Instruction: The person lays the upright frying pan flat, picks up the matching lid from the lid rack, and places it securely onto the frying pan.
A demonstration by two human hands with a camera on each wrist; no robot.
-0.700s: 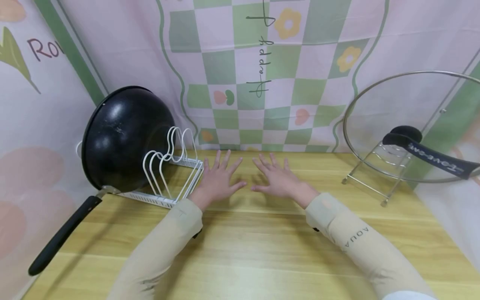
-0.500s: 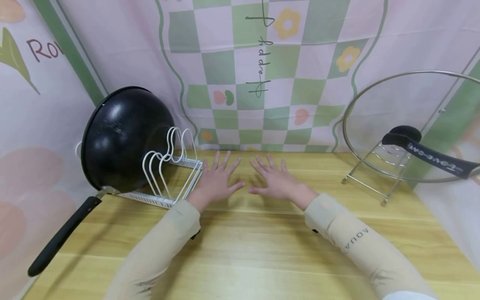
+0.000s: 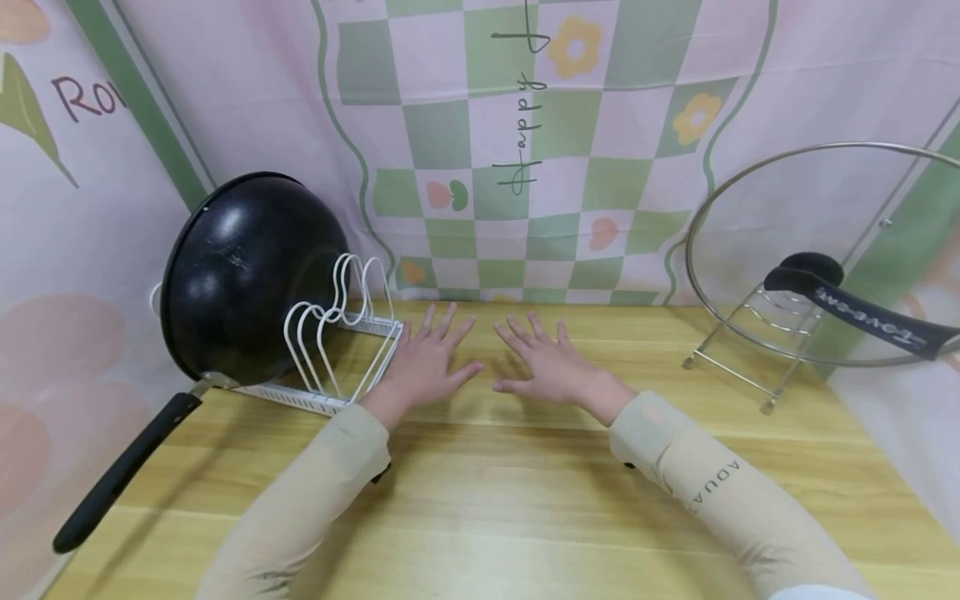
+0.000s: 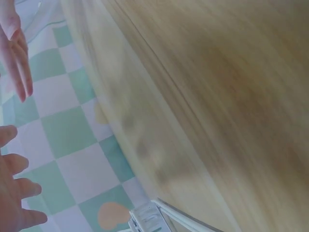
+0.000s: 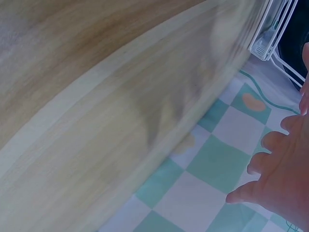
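Both bare hands are held over the middle of the wooden table with fingers spread, palms down and nothing in them. My left hand (image 3: 425, 364) is nearest the white wire rack (image 3: 367, 392), just right of its end. A black wok (image 3: 255, 275) leans on its side in that rack, its long black handle (image 3: 123, 475) pointing toward the front left. My right hand (image 3: 553, 364) is a short way to the right, thumb toward the left hand's thumb. In the right wrist view, the right hand (image 5: 285, 169) shows its fingertips above the table's back edge.
A glass lid (image 3: 750, 200) with a steel rim and black handle (image 3: 877, 317) stands upright in a small metal stand (image 3: 735, 371) at the right. A patterned cloth (image 3: 495, 242) hangs behind the wooden table (image 3: 510, 517); another printed sheet covers the left side.
My left hand has drifted slightly left and down toward me. The right hand has shifted a little to the left. Wok, rack and lid stay put.
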